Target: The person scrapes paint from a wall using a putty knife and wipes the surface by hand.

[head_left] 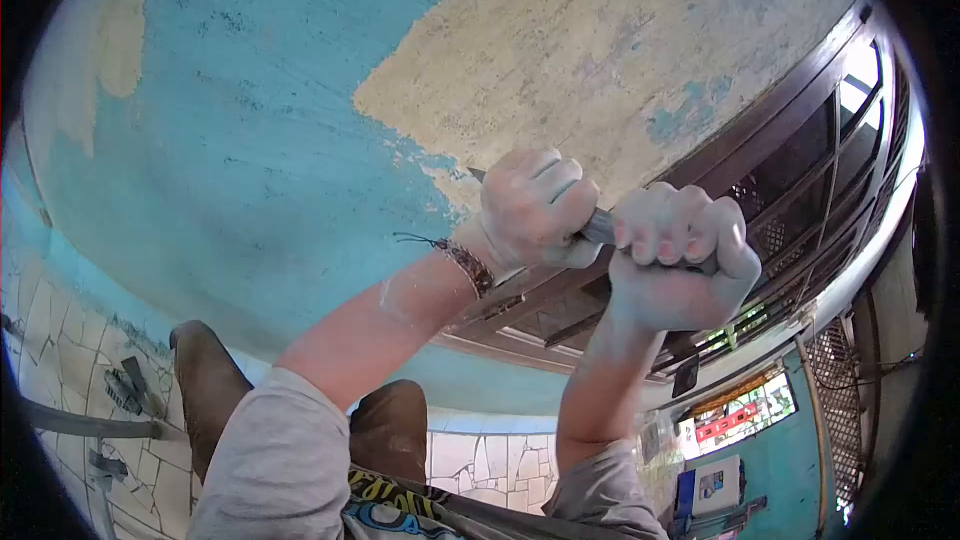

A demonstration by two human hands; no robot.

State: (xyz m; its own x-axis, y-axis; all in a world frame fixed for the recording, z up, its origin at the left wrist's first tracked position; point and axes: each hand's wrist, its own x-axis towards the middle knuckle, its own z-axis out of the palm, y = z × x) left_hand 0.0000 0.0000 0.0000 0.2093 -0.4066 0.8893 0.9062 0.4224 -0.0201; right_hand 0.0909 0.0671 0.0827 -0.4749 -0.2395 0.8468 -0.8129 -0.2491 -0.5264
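Note:
Both my hands are closed in line around one scraper (598, 227), a dark narrow metal tool whose grey shaft shows between them. My left hand (540, 205), dusted white and wearing a beaded bracelet at the wrist, wraps its front part. Just past those knuckles the tool's dark tip pokes out, close over the ragged border of blue paint on the wall (290, 170). My right hand (685, 250) makes a fist around the rear end, most of which its fingers hide. Beyond the tip spreads a bare cream patch (560, 50) with paint flakes along its edge.
A dark wooden window frame with bars (800, 150) borders the wall on the right, close behind my right hand. Below lies a stone-tiled floor (60, 340) with a grey pipe-like bar (90, 424). A white box (717, 485) hangs on the blue wall at lower right.

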